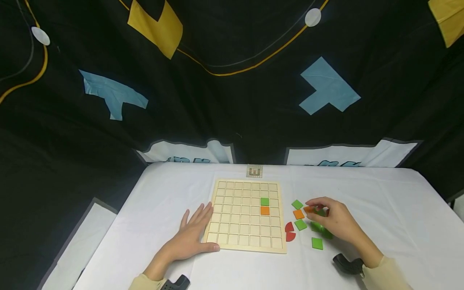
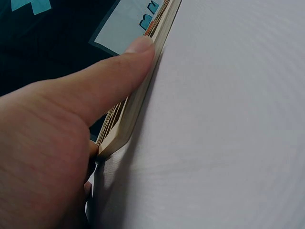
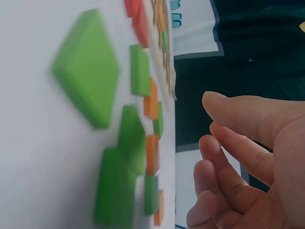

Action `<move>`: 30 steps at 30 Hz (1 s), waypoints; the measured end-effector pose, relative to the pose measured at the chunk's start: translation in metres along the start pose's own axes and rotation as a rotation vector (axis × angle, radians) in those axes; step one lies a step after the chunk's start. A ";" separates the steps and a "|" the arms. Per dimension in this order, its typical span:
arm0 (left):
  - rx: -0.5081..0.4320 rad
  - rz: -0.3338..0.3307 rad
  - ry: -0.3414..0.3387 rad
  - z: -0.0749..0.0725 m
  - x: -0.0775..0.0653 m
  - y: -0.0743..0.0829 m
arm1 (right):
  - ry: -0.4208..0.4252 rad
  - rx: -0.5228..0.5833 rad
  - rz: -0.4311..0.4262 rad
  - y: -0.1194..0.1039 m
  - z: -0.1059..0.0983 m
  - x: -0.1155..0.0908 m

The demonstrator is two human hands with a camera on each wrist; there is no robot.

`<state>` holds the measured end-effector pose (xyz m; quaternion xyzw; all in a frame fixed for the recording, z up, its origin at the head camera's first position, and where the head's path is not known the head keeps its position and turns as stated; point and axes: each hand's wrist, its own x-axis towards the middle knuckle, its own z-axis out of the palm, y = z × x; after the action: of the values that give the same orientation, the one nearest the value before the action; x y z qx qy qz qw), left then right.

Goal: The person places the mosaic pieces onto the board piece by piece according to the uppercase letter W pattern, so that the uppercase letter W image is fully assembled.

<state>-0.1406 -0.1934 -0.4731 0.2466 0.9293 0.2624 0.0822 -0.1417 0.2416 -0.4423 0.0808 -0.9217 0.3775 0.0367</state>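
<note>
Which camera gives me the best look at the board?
The head view: it shows the board nearly whole, seen from above, with the left hand at one side. The left wrist view shows only a corner and edge, side-on, partly behind that hand; the right wrist view, just a thin strip near the top.

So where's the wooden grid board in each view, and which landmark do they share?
Head: the wooden grid board lies below centre, slightly right, left hand at its left edge.
Left wrist: the board slants from left of centre to the top edge, thumb overlapping it.
Right wrist: the board is a thin strip at upper centre, beside red pieces.
Shared landmark: the white tablecloth.
</note>
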 end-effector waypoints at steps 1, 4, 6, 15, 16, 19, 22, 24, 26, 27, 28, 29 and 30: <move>-0.003 0.001 0.002 0.000 0.000 0.000 | -0.002 0.000 -0.005 0.002 -0.001 -0.002; -0.007 0.002 0.003 -0.001 0.000 0.000 | -0.010 -0.008 -0.005 0.008 -0.004 -0.007; -0.010 0.001 0.002 -0.001 0.000 0.000 | -0.019 -0.017 0.006 0.010 -0.006 -0.010; -0.008 -0.001 0.003 0.000 0.000 -0.001 | -0.056 -0.009 0.053 0.017 -0.007 -0.019; -0.008 -0.001 0.003 0.000 0.000 -0.001 | -0.064 -0.012 0.054 0.017 -0.006 -0.020; -0.001 -0.004 -0.002 0.000 0.000 -0.001 | -0.072 -0.020 0.080 0.018 -0.005 -0.021; -0.001 -0.003 -0.006 0.000 0.000 -0.001 | -0.076 -0.041 0.095 0.019 -0.003 -0.022; -0.003 -0.001 -0.005 0.000 0.000 -0.001 | -0.079 -0.052 0.104 0.019 -0.002 -0.022; -0.007 0.003 -0.002 0.000 -0.001 -0.001 | -0.089 -0.060 0.107 0.019 -0.001 -0.023; -0.008 0.004 -0.001 0.000 -0.001 -0.001 | -0.094 -0.060 0.110 0.019 -0.001 -0.024; -0.008 0.005 -0.001 0.000 -0.001 -0.001 | -0.100 -0.059 0.112 0.019 -0.001 -0.024; -0.008 0.005 -0.001 0.000 -0.001 -0.001 | -0.105 -0.058 0.113 0.019 -0.001 -0.024; -0.008 0.005 -0.001 0.000 -0.001 -0.001 | -0.111 -0.057 0.110 0.019 -0.001 -0.025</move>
<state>-0.1401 -0.1945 -0.4739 0.2487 0.9276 0.2662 0.0832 -0.1209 0.2581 -0.4578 0.0497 -0.9359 0.3473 -0.0330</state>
